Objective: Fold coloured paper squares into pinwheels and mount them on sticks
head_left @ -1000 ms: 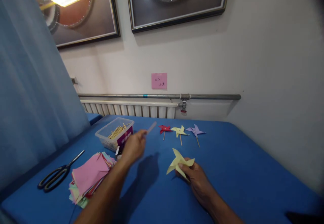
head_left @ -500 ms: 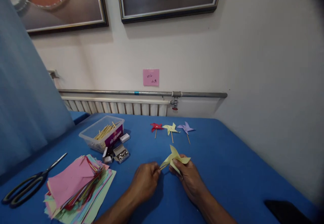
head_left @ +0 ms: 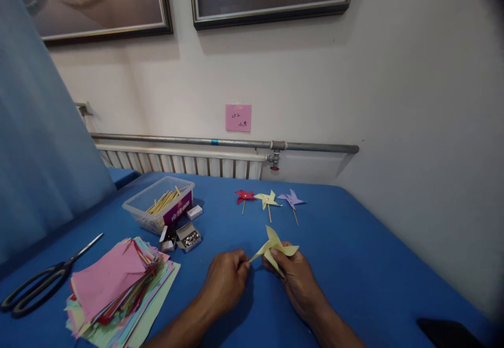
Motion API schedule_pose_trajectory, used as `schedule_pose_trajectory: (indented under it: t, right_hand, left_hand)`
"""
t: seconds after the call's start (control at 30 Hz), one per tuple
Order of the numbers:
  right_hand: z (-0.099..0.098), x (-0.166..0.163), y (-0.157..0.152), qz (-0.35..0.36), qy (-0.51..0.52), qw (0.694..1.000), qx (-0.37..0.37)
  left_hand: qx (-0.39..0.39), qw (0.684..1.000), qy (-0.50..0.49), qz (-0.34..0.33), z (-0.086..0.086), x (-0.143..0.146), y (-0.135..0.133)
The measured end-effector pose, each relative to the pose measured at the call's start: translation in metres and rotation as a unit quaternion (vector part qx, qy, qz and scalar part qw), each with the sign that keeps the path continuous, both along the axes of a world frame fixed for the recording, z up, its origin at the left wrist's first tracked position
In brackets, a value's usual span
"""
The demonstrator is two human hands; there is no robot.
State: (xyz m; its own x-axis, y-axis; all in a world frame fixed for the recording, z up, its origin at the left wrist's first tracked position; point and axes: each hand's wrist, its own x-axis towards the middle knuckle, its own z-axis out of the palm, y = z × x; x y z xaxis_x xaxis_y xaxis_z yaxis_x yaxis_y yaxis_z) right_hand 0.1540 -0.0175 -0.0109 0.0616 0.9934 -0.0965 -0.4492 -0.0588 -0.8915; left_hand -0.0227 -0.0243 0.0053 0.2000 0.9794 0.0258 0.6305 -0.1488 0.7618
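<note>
A pale yellow paper pinwheel (head_left: 274,246) is held just above the blue table (head_left: 354,243). My right hand (head_left: 293,274) grips it from below, thumb on the folded centre. My left hand (head_left: 227,278) is curled beside it, fingertips pinched at the pinwheel's left blade, where a thin stick seems to stick out. Beyond them lie three finished pinwheels on sticks: red (head_left: 244,197), yellow (head_left: 268,200) and purple (head_left: 291,199).
A clear plastic tub of wooden sticks (head_left: 159,209) stands at the left, with small open boxes of pins (head_left: 188,236) in front. A stack of coloured paper squares (head_left: 118,282) and black scissors (head_left: 35,282) lie nearer left. A radiator runs along the wall.
My left hand came back from near the stick tub and closed in beside the yellow pinwheel. The right hand has kept hold of the pinwheel.
</note>
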Motion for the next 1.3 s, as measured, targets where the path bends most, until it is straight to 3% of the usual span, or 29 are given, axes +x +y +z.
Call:
schedule_pose_trajectory:
  t: [0.27, 1.0, 1.3]
  right_hand:
    - [-0.0013, 0.0026, 0.0001, -0.011, 0.013, 0.999, -0.035]
    - [-0.0002, 0.0026, -0.0009, -0.008, 0.003, 1.000, -0.030]
    - [0.0010, 0.0020, -0.0019, 0.007, 0.023, 1.000, -0.019]
  left_hand:
    - [0.010, 1.000, 0.000, 0.003, 0.0008, -0.0001, -0.0007]
    - [0.009, 1.000, -0.006, 0.014, 0.0039, 0.0011, -0.0032]
    - [0.026, 0.998, -0.029, -0.043, -0.0003, -0.0019, -0.0008]
